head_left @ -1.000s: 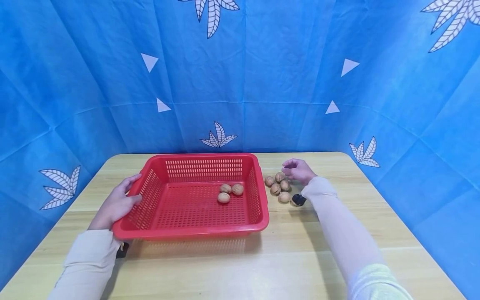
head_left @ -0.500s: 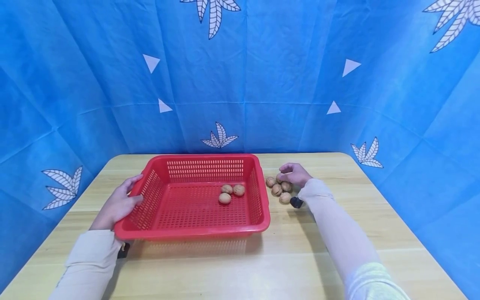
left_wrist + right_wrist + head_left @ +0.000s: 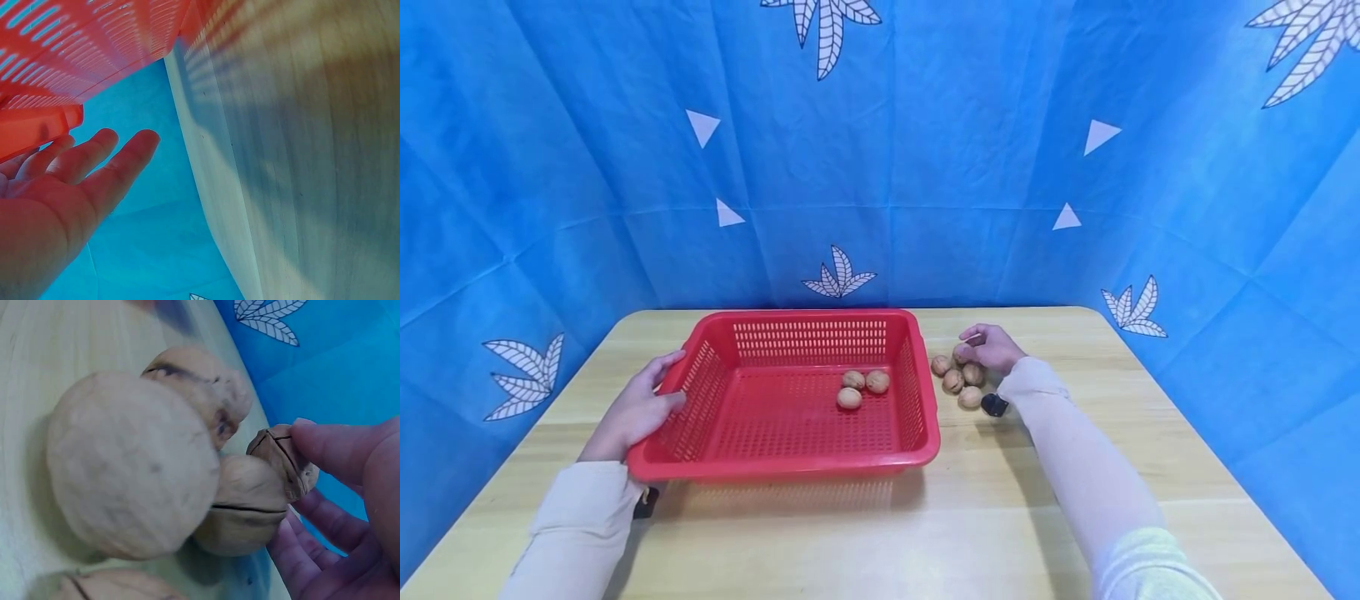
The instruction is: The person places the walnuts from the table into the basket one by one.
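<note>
A red plastic basket (image 3: 790, 465) with slotted sides stands on the left half of the table. My left hand (image 3: 636, 412) holds its left rim, thumb over the edge; in the left wrist view the fingers (image 3: 122, 169) reach out beneath the rim. Three walnuts (image 3: 852, 392) lie together on the basket floor. To the right of the basket, several more walnuts (image 3: 953, 381) are clustered on the wood. My right hand (image 3: 996, 348) is at the cluster's far side, pinching a cracked-shell walnut (image 3: 275, 450) between thumb and fingers, beside the others.
The pale wooden table (image 3: 1060, 533) has a blue leaf-print cloth (image 3: 985, 150) hanging behind and on both sides. A small black piece (image 3: 995, 405) sits at the right wrist, close to the nearest walnut. The basket's right wall stands between its inside and the cluster.
My right hand has come slightly left and down onto the far walnut, and its fingers have closed on it. The left hand and basket look still.
</note>
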Demonstrator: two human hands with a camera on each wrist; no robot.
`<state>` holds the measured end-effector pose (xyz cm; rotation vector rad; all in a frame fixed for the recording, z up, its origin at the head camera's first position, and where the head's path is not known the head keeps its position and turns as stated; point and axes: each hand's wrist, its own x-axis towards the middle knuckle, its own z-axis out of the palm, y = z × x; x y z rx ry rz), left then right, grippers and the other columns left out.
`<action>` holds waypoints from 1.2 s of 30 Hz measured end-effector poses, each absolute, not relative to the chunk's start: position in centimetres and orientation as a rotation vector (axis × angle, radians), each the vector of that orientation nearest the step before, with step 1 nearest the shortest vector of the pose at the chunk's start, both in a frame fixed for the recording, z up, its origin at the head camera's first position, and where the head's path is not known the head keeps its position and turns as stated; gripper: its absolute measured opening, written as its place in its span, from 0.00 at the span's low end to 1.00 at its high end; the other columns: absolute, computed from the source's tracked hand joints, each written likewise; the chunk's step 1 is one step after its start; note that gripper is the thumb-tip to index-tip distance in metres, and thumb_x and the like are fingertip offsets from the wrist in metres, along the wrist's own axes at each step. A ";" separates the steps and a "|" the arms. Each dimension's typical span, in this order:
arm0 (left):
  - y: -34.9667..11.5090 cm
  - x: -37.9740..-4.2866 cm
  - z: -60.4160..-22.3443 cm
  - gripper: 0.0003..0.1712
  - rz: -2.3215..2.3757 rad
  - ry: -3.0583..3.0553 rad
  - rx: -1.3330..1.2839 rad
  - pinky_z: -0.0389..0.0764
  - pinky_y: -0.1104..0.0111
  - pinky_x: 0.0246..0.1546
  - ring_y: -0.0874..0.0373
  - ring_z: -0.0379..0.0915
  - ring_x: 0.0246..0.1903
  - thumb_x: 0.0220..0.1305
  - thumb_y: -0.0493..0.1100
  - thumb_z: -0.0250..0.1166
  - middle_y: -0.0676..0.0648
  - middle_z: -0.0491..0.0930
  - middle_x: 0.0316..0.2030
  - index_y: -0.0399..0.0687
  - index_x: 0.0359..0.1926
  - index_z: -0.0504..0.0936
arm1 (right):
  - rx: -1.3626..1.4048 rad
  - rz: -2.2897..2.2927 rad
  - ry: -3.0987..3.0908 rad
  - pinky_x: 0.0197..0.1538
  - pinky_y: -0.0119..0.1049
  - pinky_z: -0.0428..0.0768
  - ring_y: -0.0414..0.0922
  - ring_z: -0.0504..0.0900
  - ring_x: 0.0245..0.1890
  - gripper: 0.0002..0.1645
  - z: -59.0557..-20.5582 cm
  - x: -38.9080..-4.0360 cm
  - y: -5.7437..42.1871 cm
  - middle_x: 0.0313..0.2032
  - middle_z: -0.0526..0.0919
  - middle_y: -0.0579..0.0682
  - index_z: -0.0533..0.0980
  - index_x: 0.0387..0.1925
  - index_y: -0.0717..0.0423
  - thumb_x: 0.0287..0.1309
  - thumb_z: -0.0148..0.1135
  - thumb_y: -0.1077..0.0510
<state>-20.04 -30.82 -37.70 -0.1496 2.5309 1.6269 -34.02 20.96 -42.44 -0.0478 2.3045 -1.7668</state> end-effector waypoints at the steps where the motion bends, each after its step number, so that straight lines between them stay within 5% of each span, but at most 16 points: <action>1: -30.8 -20.0 -37.7 0.59 1.627 2.529 -0.161 0.83 0.53 0.39 0.36 0.66 0.55 0.59 0.44 0.69 0.33 0.53 0.68 0.60 0.78 0.36 | -0.055 -1.766 2.310 0.50 0.41 0.78 0.46 0.79 0.42 0.30 -42.3 -34.1 20.9 0.48 0.74 0.55 0.64 0.61 0.65 0.58 0.62 0.63; 7: -30.8 -20.2 -37.6 0.54 1.629 2.546 -0.119 0.84 0.53 0.39 0.37 0.68 0.54 0.62 0.41 0.65 0.32 0.54 0.67 0.58 0.78 0.38 | -0.211 -1.600 2.536 0.54 0.45 0.75 0.53 0.76 0.48 0.25 -40.3 -34.5 21.1 0.48 0.77 0.61 0.69 0.56 0.70 0.60 0.62 0.62; 16: -31.0 -20.2 -37.8 0.51 1.648 2.540 -0.094 0.84 0.53 0.38 0.37 0.70 0.52 0.64 0.38 0.62 0.31 0.55 0.66 0.56 0.78 0.39 | -0.226 -1.644 2.479 0.56 0.54 0.75 0.48 0.80 0.42 0.24 -38.4 -34.5 20.7 0.50 0.74 0.64 0.66 0.55 0.71 0.64 0.60 0.62; 36: -30.9 -20.0 -37.4 0.53 1.660 2.518 -0.130 0.83 0.53 0.40 0.36 0.67 0.55 0.62 0.37 0.63 0.33 0.54 0.68 0.59 0.78 0.39 | -0.297 -1.697 2.433 0.50 0.39 0.81 0.50 0.78 0.46 0.22 -34.4 -33.4 18.5 0.49 0.72 0.60 0.67 0.55 0.71 0.65 0.58 0.62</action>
